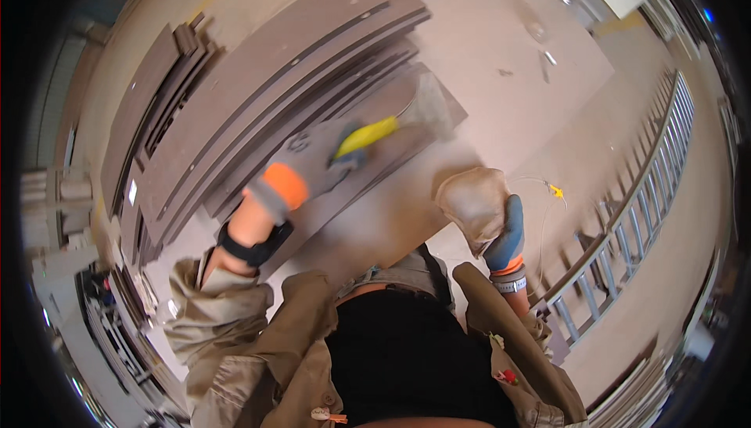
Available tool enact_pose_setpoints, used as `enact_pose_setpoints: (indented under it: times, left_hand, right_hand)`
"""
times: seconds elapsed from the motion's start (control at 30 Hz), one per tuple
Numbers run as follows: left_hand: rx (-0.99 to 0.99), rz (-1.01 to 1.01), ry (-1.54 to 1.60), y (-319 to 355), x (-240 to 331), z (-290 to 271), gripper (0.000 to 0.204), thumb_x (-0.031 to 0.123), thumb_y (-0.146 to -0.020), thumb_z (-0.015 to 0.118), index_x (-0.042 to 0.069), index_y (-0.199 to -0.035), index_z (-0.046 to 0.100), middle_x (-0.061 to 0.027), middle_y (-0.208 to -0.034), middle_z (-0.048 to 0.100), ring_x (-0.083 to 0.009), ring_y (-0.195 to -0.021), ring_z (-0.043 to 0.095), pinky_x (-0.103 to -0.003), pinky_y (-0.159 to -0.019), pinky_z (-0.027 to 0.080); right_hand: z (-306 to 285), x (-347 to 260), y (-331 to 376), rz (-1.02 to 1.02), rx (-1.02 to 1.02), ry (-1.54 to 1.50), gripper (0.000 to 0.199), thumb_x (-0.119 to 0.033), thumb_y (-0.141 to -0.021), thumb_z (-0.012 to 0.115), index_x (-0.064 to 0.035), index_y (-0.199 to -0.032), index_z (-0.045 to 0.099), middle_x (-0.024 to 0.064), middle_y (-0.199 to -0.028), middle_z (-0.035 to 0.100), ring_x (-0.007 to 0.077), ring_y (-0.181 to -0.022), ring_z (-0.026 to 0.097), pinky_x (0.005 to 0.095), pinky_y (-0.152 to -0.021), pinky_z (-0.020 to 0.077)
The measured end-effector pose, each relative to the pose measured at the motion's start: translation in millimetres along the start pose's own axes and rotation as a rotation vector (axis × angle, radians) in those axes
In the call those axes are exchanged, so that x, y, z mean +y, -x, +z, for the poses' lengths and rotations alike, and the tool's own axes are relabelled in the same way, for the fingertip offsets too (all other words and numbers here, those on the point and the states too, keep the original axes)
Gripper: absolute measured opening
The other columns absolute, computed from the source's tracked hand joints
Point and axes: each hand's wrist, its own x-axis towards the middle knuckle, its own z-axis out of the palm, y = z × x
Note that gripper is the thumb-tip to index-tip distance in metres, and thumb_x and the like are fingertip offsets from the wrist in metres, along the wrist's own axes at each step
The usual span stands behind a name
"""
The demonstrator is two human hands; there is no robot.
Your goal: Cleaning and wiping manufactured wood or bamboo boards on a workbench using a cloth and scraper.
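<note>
Yellow plastic-looking handle, one: part of a yellow-handled tool [371, 134], located over the brown boards at centre, its broad pale end [432, 107] pointing away from the body. End smeared by blur; exact kind cannot be told. Handling, as judged: light, the handle stiff, the thin-looking end likely the more easily bent part. Best hold: around the handle, clear of the end.

Tan-brown bundle [473, 197], one: rounded, creased, located right of centre beside the nearest brown board [391, 209]. Handling, as judged: soft, giving under pressure, not heavy, unlikely to break; contents, if any, hidden. Best hold: a broad cupped hold at the side or from beneath.

Left grip [322, 154]: grey glove, orange cuff; closed narrowly around the yellow handle, fingers curled, blurred.

Right grip [504, 236]: blue-grey glove, orange cuff; cupped fairly wide against the bundle's right side, holding it. Fingers behind the bundle hidden; their spread cannot be told.

Surroundings: stacked brown boards [274, 76] on a pale tabletop [540, 29]; small yellow clip [556, 192] on a thin cord, near the right grip; metal roller conveyor [626, 221], farther right.
</note>
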Motion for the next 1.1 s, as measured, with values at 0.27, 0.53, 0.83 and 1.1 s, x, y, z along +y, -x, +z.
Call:
enact_pose_setpoints:
  times: [0.27,0.53,0.83,1.1]
  left_hand:
    - [0.402,-0.790,0.487,260,-26,-41,0.030,0.007,-0.080,0.061,-0.001,-0.109,0.055,-0.0002,-0.080,0.057,-0.0067,-0.070,0.052,-0.022,-0.062,0.046]
    - [0.288,-1.003,-0.068,424,0,-20,0.033,0.019,-0.079,0.062,0.005,-0.109,0.059,-0.0111,-0.085,0.062,-0.0269,-0.075,0.062,-0.034,-0.069,0.049]
    - [-0.001,-0.977,-0.085,463,-27,14,0.035,0.030,-0.080,0.061,0.011,-0.110,0.058,-0.0111,-0.093,0.062,-0.0331,-0.081,0.060,-0.040,-0.072,0.048]
    - [-0.079,-0.804,-0.123,448,-51,26,0.033,0.025,-0.079,0.059,0.012,-0.110,0.057,-0.0098,-0.093,0.063,-0.0310,-0.078,0.061,-0.038,-0.069,0.049]
  right_hand:
    - [30,0,-27,0.139,-0.177,0.169,0.055,-0.042,-0.098,0.031,-0.0002,-0.131,0.044,0.0130,-0.127,0.051,0.0238,-0.114,0.050,0.0358,-0.098,0.0393]
    - [104,38,-11,0.138,-0.462,0.370,0.057,-0.043,-0.097,0.031,0.0004,-0.132,0.041,0.0134,-0.129,0.049,0.0232,-0.116,0.049,0.0345,-0.099,0.0393]
    - [119,88,42,0.234,-0.402,0.280,0.057,-0.043,-0.097,0.033,0.0008,-0.131,0.043,0.0128,-0.128,0.050,0.0225,-0.116,0.049,0.0341,-0.099,0.0391]
    - [100,96,75,0.192,-0.237,0.196,0.058,-0.045,-0.096,0.035,0.0001,-0.132,0.042,0.0136,-0.130,0.050,0.0237,-0.117,0.049,0.0347,-0.099,0.0391]
